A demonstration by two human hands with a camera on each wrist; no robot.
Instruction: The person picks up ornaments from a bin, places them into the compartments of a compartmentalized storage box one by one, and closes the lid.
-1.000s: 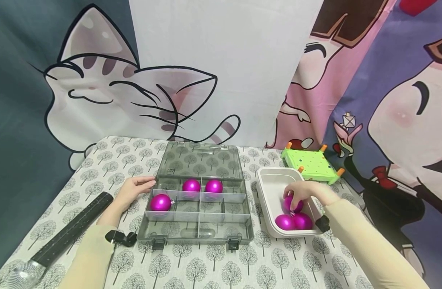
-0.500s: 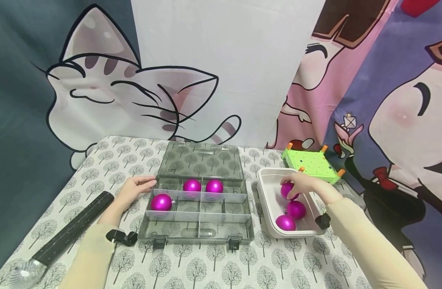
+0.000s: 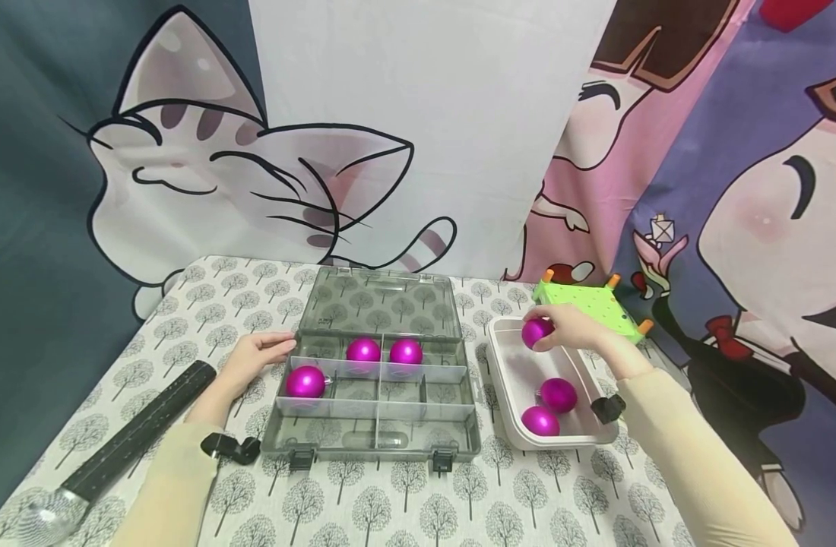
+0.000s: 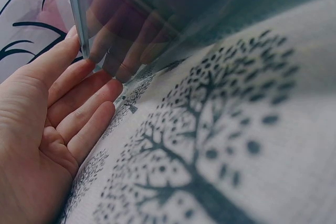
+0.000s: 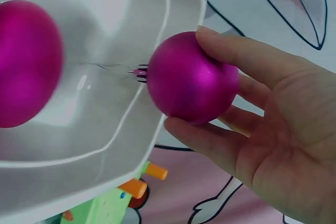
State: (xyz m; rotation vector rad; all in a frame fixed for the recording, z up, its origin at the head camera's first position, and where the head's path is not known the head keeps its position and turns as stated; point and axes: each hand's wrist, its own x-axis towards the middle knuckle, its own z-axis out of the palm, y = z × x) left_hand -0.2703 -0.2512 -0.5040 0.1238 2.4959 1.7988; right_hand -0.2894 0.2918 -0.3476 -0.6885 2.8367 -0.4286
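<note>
My right hand (image 3: 570, 330) pinches a magenta Christmas bauble (image 5: 193, 77) between thumb and fingers, over the far end of a white tub (image 3: 501, 380). The bauble's metal cap and wire loop point away from the palm in the right wrist view. Two more baubles (image 3: 558, 396) lie at the tub's near end. Left of it stands a clear grey divided box (image 3: 428, 434), its lid laid back. Three baubles sit inside: two in the far row, one (image 3: 305, 382) at the left of the middle row. My left hand (image 4: 58, 103) rests its extended fingertips against the box's left side.
A green pegged toy stand (image 3: 589, 308) with orange legs sits behind the tub. At the left lies a black-handled rod (image 3: 140, 429) with a clear, rounded end. Cartoon-printed cloth hangs behind the tree-patterned table (image 3: 370, 516).
My right hand has lifted the bauble and moved it toward the tub's far end. One bauble left in the tub has shifted slightly away from the near end. The left hand has stayed still.
</note>
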